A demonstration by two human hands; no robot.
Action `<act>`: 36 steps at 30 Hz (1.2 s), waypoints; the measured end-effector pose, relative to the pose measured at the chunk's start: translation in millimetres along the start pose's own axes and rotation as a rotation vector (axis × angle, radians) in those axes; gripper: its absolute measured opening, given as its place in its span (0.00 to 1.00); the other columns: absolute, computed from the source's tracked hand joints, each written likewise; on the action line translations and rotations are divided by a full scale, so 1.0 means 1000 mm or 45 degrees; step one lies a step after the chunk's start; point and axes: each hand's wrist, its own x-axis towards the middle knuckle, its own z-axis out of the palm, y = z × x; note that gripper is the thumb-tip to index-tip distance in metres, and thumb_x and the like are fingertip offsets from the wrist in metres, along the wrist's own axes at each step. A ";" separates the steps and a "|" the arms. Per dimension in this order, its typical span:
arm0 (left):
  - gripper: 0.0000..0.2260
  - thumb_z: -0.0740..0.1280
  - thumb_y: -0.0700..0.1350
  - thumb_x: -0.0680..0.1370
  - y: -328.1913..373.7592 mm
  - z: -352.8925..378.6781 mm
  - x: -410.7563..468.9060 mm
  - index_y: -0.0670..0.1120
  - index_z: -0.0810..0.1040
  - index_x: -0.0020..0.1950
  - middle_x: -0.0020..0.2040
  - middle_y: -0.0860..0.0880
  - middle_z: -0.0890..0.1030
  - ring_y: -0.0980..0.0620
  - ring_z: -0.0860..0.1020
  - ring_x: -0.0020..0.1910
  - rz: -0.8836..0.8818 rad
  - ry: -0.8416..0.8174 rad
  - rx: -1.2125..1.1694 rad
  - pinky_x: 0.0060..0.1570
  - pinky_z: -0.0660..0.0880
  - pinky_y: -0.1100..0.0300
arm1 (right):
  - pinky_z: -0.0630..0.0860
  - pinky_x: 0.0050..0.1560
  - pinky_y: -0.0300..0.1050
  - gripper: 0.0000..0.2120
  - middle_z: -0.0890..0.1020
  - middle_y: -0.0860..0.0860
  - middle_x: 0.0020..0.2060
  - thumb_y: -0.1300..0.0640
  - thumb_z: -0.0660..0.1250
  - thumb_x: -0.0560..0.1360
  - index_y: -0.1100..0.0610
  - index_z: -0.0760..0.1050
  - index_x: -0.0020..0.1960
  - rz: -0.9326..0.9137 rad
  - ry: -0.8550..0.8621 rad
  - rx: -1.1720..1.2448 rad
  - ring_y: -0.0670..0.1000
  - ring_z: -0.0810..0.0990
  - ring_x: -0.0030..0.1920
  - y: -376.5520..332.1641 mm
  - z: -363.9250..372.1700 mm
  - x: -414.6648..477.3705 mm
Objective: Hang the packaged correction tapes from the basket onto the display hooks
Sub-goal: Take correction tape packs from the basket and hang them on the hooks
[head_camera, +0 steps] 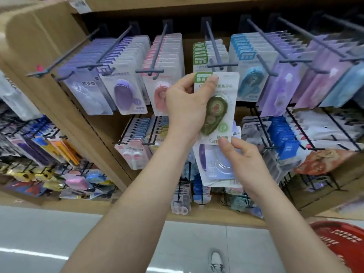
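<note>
Well below the green pack (218, 107), nearest the camera, lies a pale grey tiled floor (59, 233) with glossy streaks of light. A light shoe (216, 262) stands straight under the green pack. The red basket (338, 239), with a slotted wall, sits low to its right and is cut by the frame edge.

Two bare forearms rise to the green pack. The right hand (246, 164) is at its bottom edge, the thumb pinching the lower corner. Its fingers curl round a few lilac packs (216, 168) that lie just beneath and partly behind. The left hand (187, 103) grips the upper left side, thumb pressed on the green header and fingers curled behind the card.

The green pack stands upright in the air, its top just under the front end of a dark hook (213, 46) that carries more green-headed packs (201, 54).

Behind it is a wooden display unit (39, 36). To the left of the green pack hang purple packs (126, 95) and pink packs (159, 91), and to its right blue packs (250, 81). Further rows of stationery on wire hooks fill the unit below it.
</note>
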 end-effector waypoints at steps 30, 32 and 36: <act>0.22 0.69 0.45 0.79 -0.040 -0.004 0.008 0.54 0.72 0.73 0.65 0.52 0.80 0.49 0.77 0.63 0.018 -0.018 0.755 0.64 0.75 0.51 | 0.62 0.68 0.39 0.27 0.67 0.26 0.66 0.57 0.70 0.77 0.34 0.68 0.69 -0.160 0.341 0.024 0.26 0.63 0.67 -0.010 -0.030 0.006; 0.24 0.68 0.47 0.79 -0.040 -0.007 0.006 0.55 0.68 0.75 0.64 0.48 0.80 0.46 0.78 0.61 0.045 -0.055 0.865 0.61 0.76 0.47 | 0.67 0.70 0.46 0.34 0.67 0.33 0.71 0.56 0.74 0.74 0.32 0.63 0.70 -0.150 0.322 0.142 0.37 0.66 0.72 -0.010 -0.034 0.004; 0.22 0.65 0.51 0.81 -0.041 -0.017 -0.021 0.56 0.67 0.74 0.64 0.49 0.75 0.52 0.76 0.60 0.042 -0.091 0.922 0.60 0.74 0.53 | 0.76 0.64 0.54 0.37 0.76 0.43 0.68 0.56 0.72 0.70 0.37 0.62 0.74 -0.037 0.302 0.473 0.49 0.78 0.65 -0.010 -0.039 -0.001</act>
